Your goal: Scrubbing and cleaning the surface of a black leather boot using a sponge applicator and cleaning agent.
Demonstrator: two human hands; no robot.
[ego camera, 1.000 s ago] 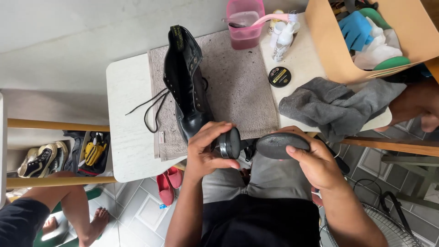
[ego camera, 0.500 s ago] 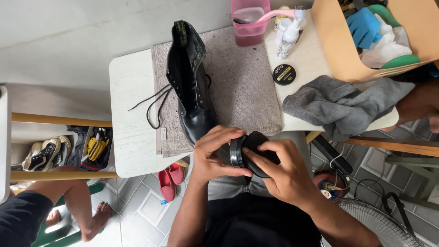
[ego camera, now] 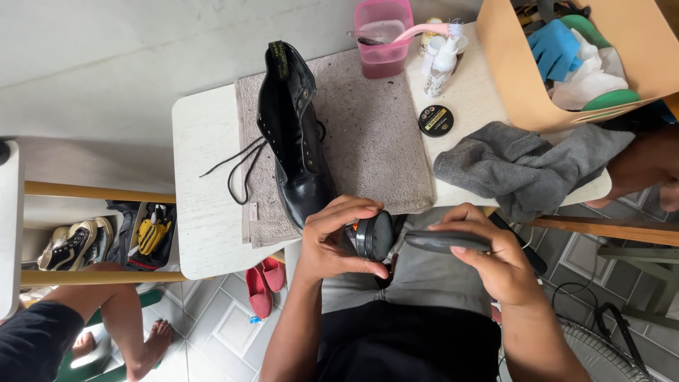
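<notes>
My left hand (ego camera: 332, 237) grips a small round black polish tin (ego camera: 373, 235) in front of my lap. My right hand (ego camera: 495, 258) holds the tin's flat black lid (ego camera: 444, 241), now apart from the tin and to its right. A tall black leather boot (ego camera: 293, 141) lies on a grey towel (ego camera: 375, 134) on the white table (ego camera: 205, 212), its loose laces trailing to the left. The boot's toe sits just above my left hand.
A pink cup (ego camera: 384, 39) with a toothbrush, small bottles (ego camera: 442, 60), a second black tin (ego camera: 436, 120), a grey cloth (ego camera: 523, 166) and a cardboard box (ego camera: 566, 56) of rags fill the table's right. Another person's legs (ego camera: 120, 318) are at lower left, beside shoes (ego camera: 71, 244).
My hands came together on the tin half a second ago; now my right hand has drawn away to the right with the lid in it.
</notes>
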